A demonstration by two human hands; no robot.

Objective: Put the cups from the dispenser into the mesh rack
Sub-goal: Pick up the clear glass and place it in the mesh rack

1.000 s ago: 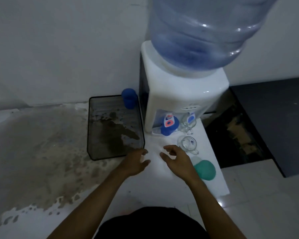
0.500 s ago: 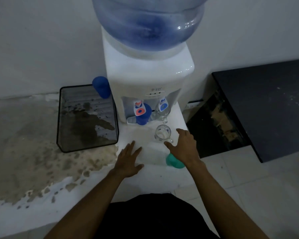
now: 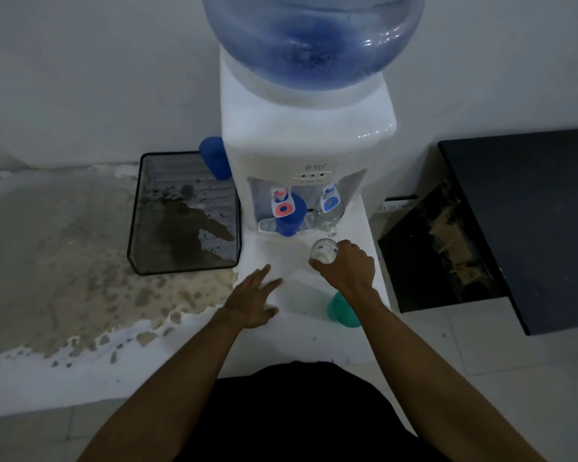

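A white water dispenser (image 3: 309,141) with a blue bottle stands on a white counter. Under its taps sit a blue cup (image 3: 291,216) on the left and a clear glass mug (image 3: 329,215) on the right. A second clear glass mug (image 3: 321,250) stands in front, and my right hand (image 3: 349,268) wraps around it. A green cup (image 3: 342,310) lies just below my right wrist. My left hand (image 3: 256,298) rests flat on the counter, fingers spread, holding nothing. The black mesh rack (image 3: 135,228) lies left of the dispenser, with another blue cup (image 3: 214,158) at its far right corner.
The counter left of and around the rack is stained and wet-looking (image 3: 64,261). A dark black surface (image 3: 531,221) and a dark gap (image 3: 437,248) lie right of the dispenser. A wall stands close behind.
My right hand moved forward and closed around the front glass mug. My left hand stayed flat on the counter. The view shifted slightly.
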